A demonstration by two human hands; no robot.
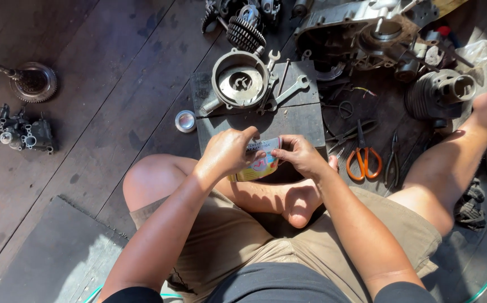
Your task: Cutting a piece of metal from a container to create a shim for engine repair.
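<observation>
Nearest, you sit cross-legged on the floor point(86, 112), one bare foot point(302, 205) tucked under your forearms. Your left hand point(226, 152) is curled over the left end of a small packet point(263, 163), fingers closed on its top edge. Your right hand point(302, 154) pinches the packet's right end between thumb and fingertips. So both hands grip the packet, held just above your shins at the near edge of a dark board point(266, 112) lying on the floor.

Just right of your hands lie orange scissors point(361, 160) and pliers point(392, 163), side by side. Left of the board, touching its edge, sits a small round lid point(185, 120).

Farther on the board rests a round metal cover point(239, 81), with two wrenches point(288, 90) leaning just beside it on the right. Right of these, near your outstretched leg, stands a finned cylinder point(440, 92).

Farthest, a gear cluster point(245, 31) and an engine case point(361, 28) lie at the top. Well apart to the far left are a carburettor-like part point(13, 132) and a round disc with a shaft point(30, 81).
</observation>
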